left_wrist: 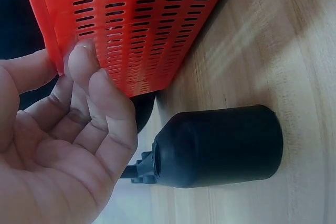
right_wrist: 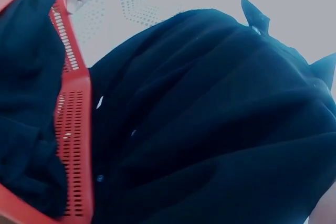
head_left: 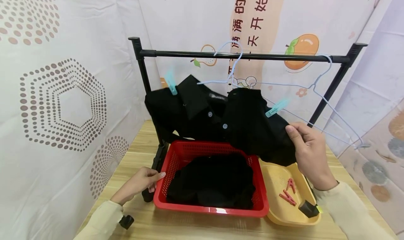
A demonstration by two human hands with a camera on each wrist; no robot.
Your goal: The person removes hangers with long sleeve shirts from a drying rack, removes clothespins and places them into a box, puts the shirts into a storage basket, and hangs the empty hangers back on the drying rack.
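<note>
A black buttoned shirt (head_left: 246, 128) hangs from a light-blue wire hanger (head_left: 241, 54) on the rack, with a turquoise clothespin (head_left: 172, 87) at one shoulder and another turquoise clothespin (head_left: 274, 109) at the other. My right hand (head_left: 310, 152) pinches the shirt's edge at the right, thumb in front. In the right wrist view the shirt (right_wrist: 210, 108) spreads wide, its folds running across. Below it stands a red basket (head_left: 208, 211) holding bunched black cloth (head_left: 211, 184). My left hand (head_left: 142, 182) grips the basket's left rim, fingers curled against the perforated outer wall (left_wrist: 126, 24).
The rack's black bar (head_left: 189, 54) spans the back. A bare wire hanger (head_left: 334, 110) hangs at its right end. Right of the basket, a yellow tray (head_left: 271, 198) holds red clothespins (head_left: 287, 198). A black rack foot (left_wrist: 220, 145) lies beside the left hand.
</note>
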